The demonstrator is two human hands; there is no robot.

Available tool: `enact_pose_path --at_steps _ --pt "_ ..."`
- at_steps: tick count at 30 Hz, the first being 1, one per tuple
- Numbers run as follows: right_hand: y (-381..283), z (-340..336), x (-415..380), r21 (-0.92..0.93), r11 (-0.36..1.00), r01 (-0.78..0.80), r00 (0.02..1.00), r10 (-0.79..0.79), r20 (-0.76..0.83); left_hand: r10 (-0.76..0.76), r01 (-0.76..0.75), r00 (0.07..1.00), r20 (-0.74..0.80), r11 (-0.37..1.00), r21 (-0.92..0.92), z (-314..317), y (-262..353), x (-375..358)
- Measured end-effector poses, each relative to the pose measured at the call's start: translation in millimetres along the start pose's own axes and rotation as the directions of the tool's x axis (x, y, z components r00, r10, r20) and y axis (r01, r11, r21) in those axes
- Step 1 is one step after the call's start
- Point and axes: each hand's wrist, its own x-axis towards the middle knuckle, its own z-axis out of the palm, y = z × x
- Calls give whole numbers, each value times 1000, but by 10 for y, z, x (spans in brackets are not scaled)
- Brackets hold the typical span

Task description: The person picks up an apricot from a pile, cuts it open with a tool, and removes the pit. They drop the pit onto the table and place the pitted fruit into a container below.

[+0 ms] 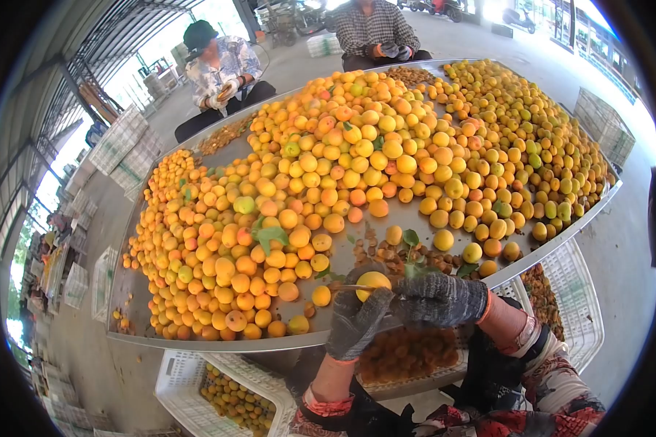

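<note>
Many yellow-orange fruits (357, 156) are heaped on a large metal table (415, 215). At its near edge my left hand (353, 320), in a grey glove, has its fingers wrapped round one yellow fruit (373, 285). My right hand (441, 298), also gloved, is closed just right of that fruit; what lies inside its fingers is hidden. A thin dark strip (348, 287) crosses the held fruit, and I cannot make out what it is. Small brown pits or pieces (397, 255) and green leaves (411, 238) lie just beyond my hands.
Below the near edge are a white crate of fruits (175, 386), a container of brown pieces (408, 357) and another white crate (579, 291). Two people (222, 69) (375, 33) sit across the table. Stacked crates (127, 146) stand at the left.
</note>
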Motion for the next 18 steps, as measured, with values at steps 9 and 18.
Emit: enact_pose_path --at_steps 9,18 --pt "-307 185 223 131 905 -405 893 422 -157 30 14 975 -221 980 198 14 -164 99" --pt "-137 295 202 331 904 -271 922 342 -181 23 24 977 -212 976 215 -62 10 58"
